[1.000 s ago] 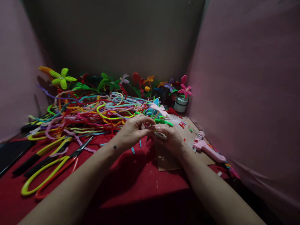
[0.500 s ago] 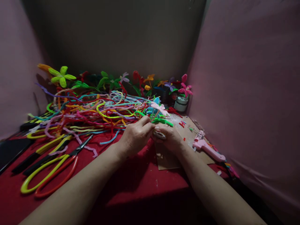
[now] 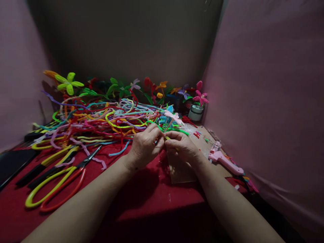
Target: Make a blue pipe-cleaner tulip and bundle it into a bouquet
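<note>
My left hand [image 3: 146, 145] and my right hand [image 3: 183, 145] meet over the table's middle, fingertips nearly touching. Both pinch the lower part of a thin flower stem [image 3: 166, 127]. Above the fingers stands a pale pink pipe-cleaner flower [image 3: 173, 117], with a blue fuzzy flower [image 3: 169, 112] directly behind it. Green pipe-cleaner pieces [image 3: 178, 131] stick out beside the stem. A small yellowish bit [image 3: 167, 137] shows between the fingertips; what it belongs to is hidden.
Tangled pipe cleaners [image 3: 118, 118] cover the table's back left. Scissors [image 3: 69, 179] and yellow-black pliers [image 3: 48, 162] lie at left. On the right, a pink glue gun [image 3: 224, 158] rests on a cardboard sheet [image 3: 181, 173]. Finished flowers [image 3: 68, 83] line the back, one in a white pot [image 3: 195, 112].
The whitish ring-shaped roll in my right hand has gone out of sight. My left hand has turned and its fingers have curled in; my right fingers now pinch near the stem.
</note>
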`<state>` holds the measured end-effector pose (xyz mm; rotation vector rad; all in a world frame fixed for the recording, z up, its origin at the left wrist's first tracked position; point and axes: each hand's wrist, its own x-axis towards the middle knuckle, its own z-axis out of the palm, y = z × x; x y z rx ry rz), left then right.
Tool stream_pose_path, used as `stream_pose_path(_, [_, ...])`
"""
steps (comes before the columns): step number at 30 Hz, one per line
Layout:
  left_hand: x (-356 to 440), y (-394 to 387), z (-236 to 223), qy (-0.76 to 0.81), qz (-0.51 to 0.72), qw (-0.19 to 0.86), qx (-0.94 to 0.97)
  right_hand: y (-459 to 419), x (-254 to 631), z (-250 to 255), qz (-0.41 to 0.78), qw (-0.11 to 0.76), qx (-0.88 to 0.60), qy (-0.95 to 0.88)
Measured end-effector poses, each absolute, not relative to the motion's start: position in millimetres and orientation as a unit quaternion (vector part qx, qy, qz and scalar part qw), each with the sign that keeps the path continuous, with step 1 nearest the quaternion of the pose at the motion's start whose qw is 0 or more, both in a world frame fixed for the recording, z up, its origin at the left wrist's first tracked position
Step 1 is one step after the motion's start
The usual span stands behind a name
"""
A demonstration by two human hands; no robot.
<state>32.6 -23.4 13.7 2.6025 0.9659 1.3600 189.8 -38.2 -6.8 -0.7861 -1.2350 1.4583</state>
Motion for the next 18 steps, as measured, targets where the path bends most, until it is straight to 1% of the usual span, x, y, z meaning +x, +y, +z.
stream_pose_path(2, [32.4, -21.7, 17.4, 0.337, 0.444, 0.107, 0.823, -37.8, 190.4, -7.3, 0.57, 0.526, -0.325, -0.541])
stream_pose_path(3, [32.1, -20.2, 19.1, 0.358, 0.437, 0.178, 0.806, -37.7, 190.7, -7.5, 0.54, 0.535, -0.329, -0.56])
stream_pose_path(5, [30.8, -15.9, 21.2, 0.395, 0.393, 0.37, 0.744, -38.3, 190.7, -7.0, 0.467, 0.55, -0.34, -0.604])
stream_pose_path(7, [28.6, -10.6, 20.1, 0.389, 0.324, 0.564, 0.653, -40.1, 189.8, -5.9, 0.408, 0.554, -0.344, -0.639])
stream_pose_path(8, [27.3, -8.0, 18.4, 0.369, 0.288, 0.64, 0.608, -41.3, 189.0, -5.4, 0.393, 0.555, -0.341, -0.65])
stream_pose_path(10, [24.9, -3.8, 13.7, 0.322, 0.23, 0.745, 0.537, -44.1, 186.8, -4.8, 0.386, 0.553, -0.33, -0.661])
stream_pose_path(11, [23.8, -2.4, 11.3, 0.304, 0.211, 0.777, 0.51, -45.6, 185.7, -4.7, 0.386, 0.552, -0.326, -0.663])
stream_pose_path(13, [21.8, -0.7, 8.3, 0.284, 0.187, 0.805, 0.486, -49.2, 183.9, -4.5, 0.387, 0.555, -0.326, -0.66])
stream_pose_path(15, [19.6, 0.2, 8.0, 0.285, 0.171, 0.795, 0.507, -53.9, 183.5, -3.6, 0.381, 0.563, -0.327, -0.657])
stream_pose_path(18, [15.8, 2.5, 10.7, 0.317, 0.171, 0.751, 0.554, -64.0, 187.4, -0.7, 0.374, 0.563, -0.314, -0.667])
